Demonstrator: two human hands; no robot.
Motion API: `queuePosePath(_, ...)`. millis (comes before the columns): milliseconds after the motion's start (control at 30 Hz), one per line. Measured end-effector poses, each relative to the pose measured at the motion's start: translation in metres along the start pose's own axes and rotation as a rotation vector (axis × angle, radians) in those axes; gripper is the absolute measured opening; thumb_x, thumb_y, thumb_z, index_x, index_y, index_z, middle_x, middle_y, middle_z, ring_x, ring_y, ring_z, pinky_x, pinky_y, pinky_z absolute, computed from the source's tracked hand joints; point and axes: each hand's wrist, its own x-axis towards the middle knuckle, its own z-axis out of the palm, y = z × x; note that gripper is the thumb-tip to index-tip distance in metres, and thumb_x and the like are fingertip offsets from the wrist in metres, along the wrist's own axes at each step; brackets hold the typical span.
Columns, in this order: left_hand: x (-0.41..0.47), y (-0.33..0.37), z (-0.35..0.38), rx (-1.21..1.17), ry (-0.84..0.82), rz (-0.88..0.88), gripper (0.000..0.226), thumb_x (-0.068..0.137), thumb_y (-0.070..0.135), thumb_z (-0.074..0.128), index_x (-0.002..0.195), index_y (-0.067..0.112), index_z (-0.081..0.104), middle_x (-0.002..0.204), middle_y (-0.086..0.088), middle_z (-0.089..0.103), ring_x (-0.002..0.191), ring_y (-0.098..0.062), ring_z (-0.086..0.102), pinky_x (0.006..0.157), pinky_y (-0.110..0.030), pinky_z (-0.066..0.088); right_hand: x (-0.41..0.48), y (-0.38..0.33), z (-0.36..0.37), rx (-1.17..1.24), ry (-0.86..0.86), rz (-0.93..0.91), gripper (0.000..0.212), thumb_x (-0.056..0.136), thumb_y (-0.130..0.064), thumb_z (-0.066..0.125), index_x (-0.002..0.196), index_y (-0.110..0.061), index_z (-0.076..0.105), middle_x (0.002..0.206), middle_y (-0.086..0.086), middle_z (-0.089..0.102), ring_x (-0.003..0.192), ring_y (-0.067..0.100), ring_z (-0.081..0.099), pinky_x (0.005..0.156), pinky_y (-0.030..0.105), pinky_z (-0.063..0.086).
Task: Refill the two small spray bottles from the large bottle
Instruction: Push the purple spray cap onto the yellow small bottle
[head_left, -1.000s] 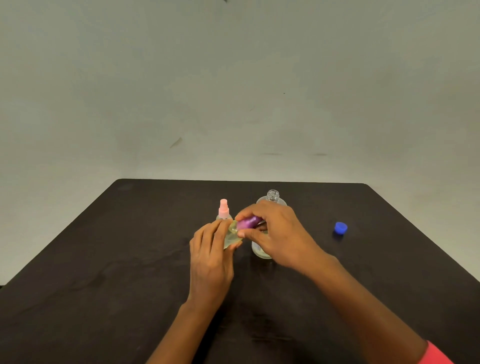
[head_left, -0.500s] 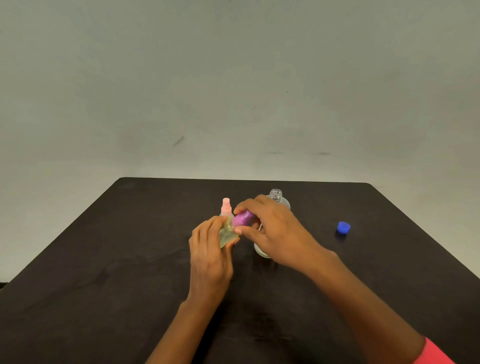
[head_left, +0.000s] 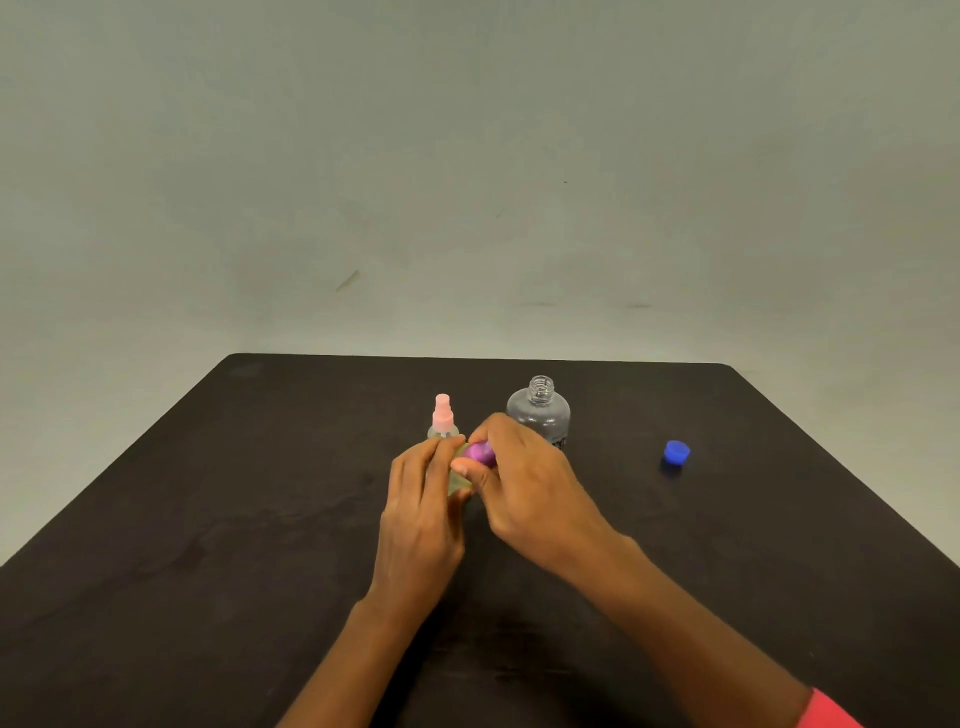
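I see a dark worktop (head_left: 208, 519) with rounded far corners. Behind its far edge, a faintly scuffed grey wall (head_left: 467, 156).

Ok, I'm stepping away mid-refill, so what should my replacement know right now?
Left grip holds the small bottle, yellowish liquid inside. Right grip pinches its purple spray top; tightening or loosening, cannot tell. Pink-topped bottle stands capped behind them. Large bottle upright and open; blue cap lies apart on the table, to the right. Likely left: settle the purple top, recap the large bottle.
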Motion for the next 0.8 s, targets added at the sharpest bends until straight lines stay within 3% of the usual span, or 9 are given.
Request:
queuePosePath(67, -0.001, 0.000, 0.000, 0.019, -0.009, 0.008, 0.072, 0.068, -0.005, 0.080, 0.129, 0.005, 0.043, 0.123, -0.008, 0.045, 0.111, -0.020, 0.047, 0.105, -0.020, 0.031, -0.002, -0.003, 0.007, 0.027, 0.038, 0.077, 0.027, 0.093, -0.040, 0.048, 0.097, -0.013, 0.051, 0.093, 0.003, 0.060, 0.077, 0.010, 0.052, 0.071, 0.019, 0.041)
queuePosePath(167, -0.002, 0.002, 0.003, 0.022, -0.017, -0.019, 0.073, 0.068, -0.004, 0.081, 0.129, 0.008, 0.043, 0.123, -0.005, 0.045, 0.111, -0.018, 0.046, 0.100, -0.022, 0.038, 0.003, -0.002, 0.000, 0.017, -0.045, 0.143, 0.025, 0.093, -0.040, 0.048, 0.100, -0.016, 0.050, 0.095, -0.001, 0.058, 0.080, 0.008, 0.052, 0.073, 0.019, 0.044)
queuePosePath(300, 0.000, 0.002, 0.001, -0.057, -0.031, -0.075, 0.049, 0.085, 0.020, 0.062, 0.130, 0.013, 0.043, 0.123, -0.001, 0.044, 0.111, -0.006, 0.039, 0.095, -0.018, 0.040, 0.009, 0.007, -0.021, -0.056, -0.200, 0.032, 0.022, 0.095, -0.038, 0.047, 0.104, -0.018, 0.051, 0.100, -0.003, 0.058, 0.085, 0.009, 0.053, 0.077, 0.023, 0.045)
queuePosePath(400, 0.003, 0.001, -0.001, -0.109, -0.051, -0.132, 0.051, 0.085, 0.027, 0.052, 0.133, 0.014, 0.040, 0.124, 0.001, 0.042, 0.111, -0.001, 0.035, 0.098, -0.010, 0.032, 0.008, 0.011, -0.023, -0.082, -0.209, -0.103, 0.024, 0.096, -0.033, 0.046, 0.106, -0.013, 0.053, 0.103, 0.002, 0.058, 0.088, 0.015, 0.052, 0.079, 0.030, 0.045)
queuePosePath(500, 0.000, -0.006, 0.001, -0.161, -0.095, -0.136, 0.047, 0.086, 0.029, 0.052, 0.131, 0.016, 0.046, 0.127, 0.001, 0.049, 0.115, -0.005, 0.043, 0.101, -0.024, 0.039, 0.006, 0.016, -0.020, -0.112, -0.209, -0.209, 0.035, 0.095, -0.036, 0.036, 0.108, -0.010, 0.054, 0.101, 0.004, 0.056, 0.085, 0.015, 0.050, 0.078, 0.027, 0.042)
queuePosePath(567, -0.003, -0.009, 0.001, -0.204, -0.122, -0.150, 0.044, 0.088, 0.029, 0.052, 0.129, 0.014, 0.049, 0.121, -0.001, 0.058, 0.109, -0.006, 0.051, 0.095, -0.034, 0.046, 0.005, 0.019, -0.017, -0.100, -0.223, -0.208, 0.033, 0.097, -0.034, 0.035, 0.109, -0.010, 0.053, 0.103, 0.004, 0.055, 0.086, 0.014, 0.049, 0.079, 0.026, 0.042)
queuePosePath(700, -0.002, -0.007, 0.000, -0.152, -0.133, -0.128, 0.041, 0.088, 0.029, 0.048, 0.127, 0.018, 0.045, 0.107, -0.003, 0.062, 0.094, 0.003, 0.046, 0.085, -0.020, 0.037, 0.003, 0.022, -0.008, -0.009, -0.184, -0.154, 0.021, 0.097, -0.028, 0.042, 0.104, -0.012, 0.053, 0.098, 0.000, 0.056, 0.083, 0.012, 0.049, 0.076, 0.030, 0.046)
queuePosePath(800, 0.000, -0.007, -0.001, -0.082, -0.130, -0.105, 0.038, 0.088, 0.026, 0.046, 0.124, 0.017, 0.045, 0.102, -0.006, 0.063, 0.090, -0.004, 0.049, 0.083, -0.023, 0.037, 0.001, 0.021, -0.001, 0.052, -0.137, -0.133, 0.024, 0.096, -0.033, 0.041, 0.102, -0.013, 0.052, 0.096, -0.003, 0.056, 0.082, 0.010, 0.048, 0.075, 0.025, 0.043)
